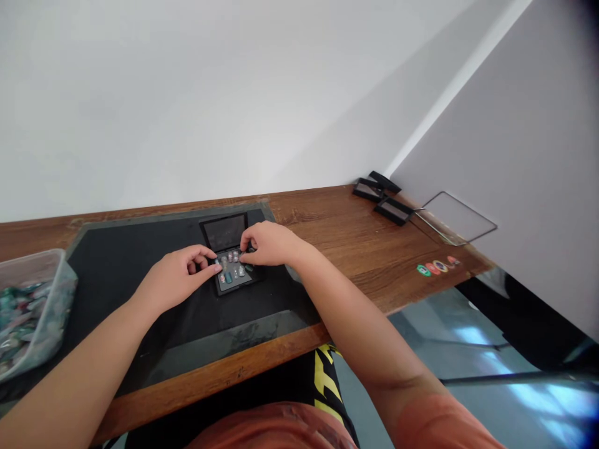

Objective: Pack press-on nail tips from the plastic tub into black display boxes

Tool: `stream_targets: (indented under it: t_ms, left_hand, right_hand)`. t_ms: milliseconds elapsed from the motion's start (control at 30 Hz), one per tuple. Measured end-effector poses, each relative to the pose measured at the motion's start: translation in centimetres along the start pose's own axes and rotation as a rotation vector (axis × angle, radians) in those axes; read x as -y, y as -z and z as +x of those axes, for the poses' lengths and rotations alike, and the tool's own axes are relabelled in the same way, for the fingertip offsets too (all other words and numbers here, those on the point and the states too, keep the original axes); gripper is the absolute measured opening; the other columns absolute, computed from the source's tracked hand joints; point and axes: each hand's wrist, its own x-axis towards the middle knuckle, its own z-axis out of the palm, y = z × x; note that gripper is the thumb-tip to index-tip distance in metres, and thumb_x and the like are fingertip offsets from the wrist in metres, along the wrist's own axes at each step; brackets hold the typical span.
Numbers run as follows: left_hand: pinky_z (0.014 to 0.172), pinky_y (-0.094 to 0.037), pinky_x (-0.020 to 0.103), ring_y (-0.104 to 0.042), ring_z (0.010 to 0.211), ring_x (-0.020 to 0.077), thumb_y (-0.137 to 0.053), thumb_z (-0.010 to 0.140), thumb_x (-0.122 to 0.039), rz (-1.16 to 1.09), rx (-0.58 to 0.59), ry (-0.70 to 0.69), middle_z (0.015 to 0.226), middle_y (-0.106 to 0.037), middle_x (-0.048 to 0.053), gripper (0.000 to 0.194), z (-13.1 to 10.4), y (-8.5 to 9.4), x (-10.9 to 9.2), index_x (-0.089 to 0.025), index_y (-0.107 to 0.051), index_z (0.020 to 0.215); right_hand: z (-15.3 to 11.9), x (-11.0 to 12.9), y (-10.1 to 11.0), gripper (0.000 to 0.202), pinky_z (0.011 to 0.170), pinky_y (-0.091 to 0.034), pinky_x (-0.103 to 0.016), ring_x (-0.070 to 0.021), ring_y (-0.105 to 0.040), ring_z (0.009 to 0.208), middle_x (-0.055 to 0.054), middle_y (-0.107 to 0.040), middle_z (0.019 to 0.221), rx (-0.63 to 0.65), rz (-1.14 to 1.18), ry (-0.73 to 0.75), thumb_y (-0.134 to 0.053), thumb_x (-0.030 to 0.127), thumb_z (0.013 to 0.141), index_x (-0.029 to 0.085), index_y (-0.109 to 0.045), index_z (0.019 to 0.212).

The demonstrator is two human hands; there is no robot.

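Reference: open box (245,279) taken as clock centre, 12 toward the wall (187,93).

Box sits on the black mat (140,249) atop the wooden table (322,218). Its dark lid (227,232) stands raised at 12. Small shiny stones (228,277) lie on the grey bed, set apart in rough rows; colours include blue-green, pink and clear.

Left hand (180,274): at 9, thumb and forefinger bent toward each other at the box's edge, tips nearly meeting beside a small bluish piece; other fingers curled. Cannot tell whether the piece is pinched.

Right hand (269,243): at about 2, palm down, fingers curled, thumb and forefinger tips close together over the upper stones. Cannot tell whether anything is between them.

Surroundings: clear plastic tub (60,274) near 9, well apart from the box, holding a heap of mixed stones (23,312). Black cases (393,211) grouped at 2 by the wall corner. Wire frame (470,209) toward 3, round stickers (435,267) at 3 near the table edge.
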Motion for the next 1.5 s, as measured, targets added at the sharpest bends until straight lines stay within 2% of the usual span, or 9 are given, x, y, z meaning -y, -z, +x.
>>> stream_targets:
  t_ms: [333, 600, 800, 1500]
  left_hand:
    - [0.063, -0.042, 0.031, -0.057, 0.068, 0.0177, -0.062, 0.084, -0.068, 0.000, -0.012, -0.013, 0.088, -0.071, 0.002, 0.049, 0.1, -0.1, 0.2, -0.026, -0.071, 0.107]
    - [0.062, -0.042, 0.031, -0.056, 0.067, 0.0169, -0.062, 0.083, -0.069, 0.000, -0.005, -0.005, 0.087, -0.071, 0.000, 0.049, 0.1, -0.1, 0.1, -0.028, -0.072, 0.107]
    - [0.063, -0.042, 0.031, -0.056, 0.068, 0.0167, -0.062, 0.083, -0.068, 0.003, -0.014, -0.006, 0.087, -0.071, 0.000, 0.048, 0.1, -0.1, 0.2, -0.028, -0.072, 0.107]
    - [0.061, -0.041, 0.030, -0.057, 0.068, 0.0174, -0.062, 0.083, -0.066, 0.026, -0.048, 0.012, 0.086, -0.071, 0.000, 0.046, 0.0, -0.4, -0.5, -0.028, -0.073, 0.106]
  right_hand:
    - [0.2, -0.4, 0.1, 0.025, 0.063, -0.037, -0.026, -0.0122, -0.056, 0.069, -0.002, -0.069, 0.083, 0.050, 0.096, -0.022, -0.084, 0.035, 0.076, 0.019, -0.077, 0.095]
    - [0.0, -0.2, 0.3, 0.021, 0.064, -0.037, -0.026, -0.0116, -0.055, 0.067, -0.001, -0.067, 0.078, 0.078, 0.122, -0.011, -0.080, 0.029, 0.079, 0.018, -0.077, 0.096]
    - [-0.1, -0.6, 0.4, 0.028, 0.064, -0.037, -0.025, -0.0120, -0.056, 0.069, -0.001, -0.068, 0.081, 0.055, 0.112, -0.031, -0.083, 0.032, 0.076, 0.017, -0.077, 0.099]
    - [-0.7, -1.1, 1.6, 0.028, 0.064, -0.036, -0.026, -0.0115, -0.053, 0.067, 0.000, -0.062, 0.076, 0.105, 0.112, -0.058, -0.082, 0.029, 0.079, 0.016, -0.076, 0.103]
